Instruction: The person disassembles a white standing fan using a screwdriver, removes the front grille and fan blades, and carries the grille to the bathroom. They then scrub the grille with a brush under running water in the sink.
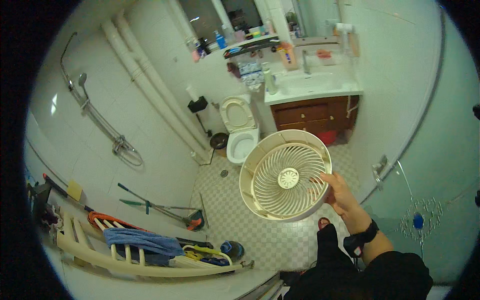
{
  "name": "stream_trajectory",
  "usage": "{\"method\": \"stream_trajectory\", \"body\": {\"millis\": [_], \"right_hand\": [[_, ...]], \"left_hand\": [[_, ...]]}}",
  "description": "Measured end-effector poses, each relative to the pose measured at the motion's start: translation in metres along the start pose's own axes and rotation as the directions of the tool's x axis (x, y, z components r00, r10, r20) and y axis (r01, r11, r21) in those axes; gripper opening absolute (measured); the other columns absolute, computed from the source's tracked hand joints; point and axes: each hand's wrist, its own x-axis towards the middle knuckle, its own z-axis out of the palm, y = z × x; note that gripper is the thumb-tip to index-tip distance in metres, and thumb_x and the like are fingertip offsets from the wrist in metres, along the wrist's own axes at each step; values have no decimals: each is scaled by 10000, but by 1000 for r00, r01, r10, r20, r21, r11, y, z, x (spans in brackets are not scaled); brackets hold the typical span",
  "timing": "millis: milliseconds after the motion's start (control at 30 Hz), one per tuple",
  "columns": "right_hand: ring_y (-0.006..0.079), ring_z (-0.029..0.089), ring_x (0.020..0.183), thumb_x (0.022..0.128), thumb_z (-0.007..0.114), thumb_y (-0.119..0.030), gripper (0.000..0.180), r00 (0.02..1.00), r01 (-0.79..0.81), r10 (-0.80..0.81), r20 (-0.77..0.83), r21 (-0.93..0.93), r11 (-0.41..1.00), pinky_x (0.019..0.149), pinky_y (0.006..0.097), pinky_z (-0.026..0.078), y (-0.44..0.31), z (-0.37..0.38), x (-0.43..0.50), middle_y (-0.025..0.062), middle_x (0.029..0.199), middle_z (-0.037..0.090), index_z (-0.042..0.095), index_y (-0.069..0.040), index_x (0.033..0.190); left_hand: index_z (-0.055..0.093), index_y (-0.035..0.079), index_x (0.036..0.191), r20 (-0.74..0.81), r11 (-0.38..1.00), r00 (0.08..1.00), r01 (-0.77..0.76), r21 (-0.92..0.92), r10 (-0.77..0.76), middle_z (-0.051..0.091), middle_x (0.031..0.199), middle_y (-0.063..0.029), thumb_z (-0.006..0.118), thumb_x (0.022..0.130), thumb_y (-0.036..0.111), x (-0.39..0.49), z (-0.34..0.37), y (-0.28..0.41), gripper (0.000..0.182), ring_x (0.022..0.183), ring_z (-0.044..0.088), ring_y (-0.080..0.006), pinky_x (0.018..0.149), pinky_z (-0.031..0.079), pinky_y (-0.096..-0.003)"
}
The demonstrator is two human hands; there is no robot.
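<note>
My right hand grips the right rim of a round, cream plastic fan grille. My thumb lies over the rim, and the fingers reach behind the slats. The grille is held up above the tiled floor, its hollow inner side facing me, with curved slats running out from a round hub. A black band with a small device is on my right wrist. My left hand is out of view. Below the grille a foot in a red slipper shows on the floor.
Ahead stand a toilet with its lid raised, a waste bin and a washbasin on a brown cabinet. A towel radiator with a blue towel is at left. A glass door is at right.
</note>
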Motion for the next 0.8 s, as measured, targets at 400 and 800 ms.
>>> {"method": "stream_trajectory", "body": {"millis": [400,800], "right_hand": [[220,652,1037,889,644,-319,534,998,62,-58,-37,138,989,774,407,577,60,-4,74,141,1182,615,480,-14,1296],[211,545,1043,856,688,-213,457,767,450,-93,-635,429,783,922,427,507,60,-34,149,63,1155,549,510,-93,1260]], "left_hand": [[496,18,1145,-209,980,964,182,84,-161,529,1071,-97,554,967,261,-4,-25,-92,306,934,493,-217,823,447,-405],[540,18,1013,-273,924,911,356,138,-310,553,916,-64,572,951,215,152,131,-147,208,803,482,-179,739,451,-378]]}}
